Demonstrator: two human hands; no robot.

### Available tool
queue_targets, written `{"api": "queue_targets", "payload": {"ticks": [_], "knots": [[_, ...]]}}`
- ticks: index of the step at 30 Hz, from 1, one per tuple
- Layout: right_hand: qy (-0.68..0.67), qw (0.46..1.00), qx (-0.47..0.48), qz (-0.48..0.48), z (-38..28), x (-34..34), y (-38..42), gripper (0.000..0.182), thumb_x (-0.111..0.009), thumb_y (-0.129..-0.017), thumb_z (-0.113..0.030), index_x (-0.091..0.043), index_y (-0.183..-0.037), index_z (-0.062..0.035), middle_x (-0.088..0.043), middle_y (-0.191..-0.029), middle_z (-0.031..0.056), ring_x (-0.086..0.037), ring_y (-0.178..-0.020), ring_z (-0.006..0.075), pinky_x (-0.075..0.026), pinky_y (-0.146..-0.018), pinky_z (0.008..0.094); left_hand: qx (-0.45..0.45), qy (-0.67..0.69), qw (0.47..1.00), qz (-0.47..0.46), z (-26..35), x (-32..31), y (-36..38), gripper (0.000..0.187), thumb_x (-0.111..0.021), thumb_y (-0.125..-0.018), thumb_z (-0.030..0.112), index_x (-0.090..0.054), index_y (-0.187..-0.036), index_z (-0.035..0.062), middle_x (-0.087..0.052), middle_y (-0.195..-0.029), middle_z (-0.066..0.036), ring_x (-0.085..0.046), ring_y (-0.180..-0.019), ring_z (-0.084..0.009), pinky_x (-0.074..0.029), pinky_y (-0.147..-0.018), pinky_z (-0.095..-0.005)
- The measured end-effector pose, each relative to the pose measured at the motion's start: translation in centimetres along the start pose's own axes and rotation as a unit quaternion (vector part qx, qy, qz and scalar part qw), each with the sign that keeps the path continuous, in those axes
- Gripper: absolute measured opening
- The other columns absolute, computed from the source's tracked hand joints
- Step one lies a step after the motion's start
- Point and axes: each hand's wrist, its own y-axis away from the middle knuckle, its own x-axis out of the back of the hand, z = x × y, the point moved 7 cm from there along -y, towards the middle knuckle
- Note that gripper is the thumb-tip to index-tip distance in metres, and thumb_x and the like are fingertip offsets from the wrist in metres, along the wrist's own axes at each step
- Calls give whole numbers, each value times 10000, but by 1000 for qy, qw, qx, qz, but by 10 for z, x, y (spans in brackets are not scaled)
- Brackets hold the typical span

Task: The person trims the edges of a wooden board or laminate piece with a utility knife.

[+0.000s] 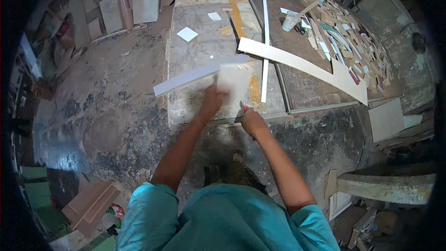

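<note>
My left hand (215, 99) grips the lower left edge of a pale rectangular sheet (234, 80), blurred by motion, over the worn table board (186, 107). Just right of the sheet's lower corner, my right hand (252, 121) is closed round a red-handled tool (245, 108), whose narrow tip points up toward the sheet. Partly behind the sheet lies a long whitish strip (186, 80), running down to the left. A wide, curved cream piece (292, 60) stretches from above the sheet to the right.
A thin white strip (265, 23) lies lengthwise on the table. Beyond it are a plastic cup (291, 21), scissors (300, 29) and many scraps (344, 32). A small white square (187, 34) lies at the upper left. Boards (146, 0) lean at the back left.
</note>
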Motion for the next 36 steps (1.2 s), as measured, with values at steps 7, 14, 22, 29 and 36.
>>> {"api": "queue_targets", "payload": {"ticks": [7, 14, 22, 29, 36], "knots": [[4, 1000, -2, -11, 1, -2, 2, 236, -373, -785, -95, -425, -916, 94, -542, -856, 310, -558, -777, 411, -453, -624, 452, 2, 39, 999, 0, -27, -7, 5, 294, -579, -718, 118, -518, -945, -60, -596, -823, -195, -587, -719, -237, -451, -633, -343], [-21, 999, -27, 39, 14, -25, 5, 275, -399, -772, -136, -387, -949, 74, -527, -843, 332, -524, -822, 445, -402, -745, 477, 122, 207, 969, 52, -66, -1, -32, 264, -565, -709, 83, -524, -928, -58, -601, -804, -145, -570, -699, -195, -444, -624, -313], [-62, 968, -117, -215, -3, 2, 6, 136, -415, -806, -144, -406, -825, -10, -418, -488, 76, -396, -339, 174, -329, -278, 342, -39, 127, 991, 12, -29, -14, 23, 277, -548, -741, 105, -499, -969, -45, -600, -837, -126, -566, -741, -192, -440, -653, -317], [-5, 999, 44, 17, 14, -17, -2, 252, -431, -784, -149, -396, -910, 66, -549, -726, 275, -564, -643, 382, -449, -541, 445, 47, 108, 991, 67, -36, 4, 3, 245, -533, -763, 50, -496, -993, -25, -578, -889, -85, -533, -788, -143, -433, -704, -289], [-10, 999, -13, 35, 24, -38, -7, 291, -375, -787, -135, -360, -977, 86, -547, -788, 305, -562, -704, 423, -462, -561, 469, -14, 70, 994, 79, -43, 4, -17, 263, -541, -746, 70, -493, -978, -45, -595, -850, -143, -573, -756, -211, -442, -670, -307]]}}
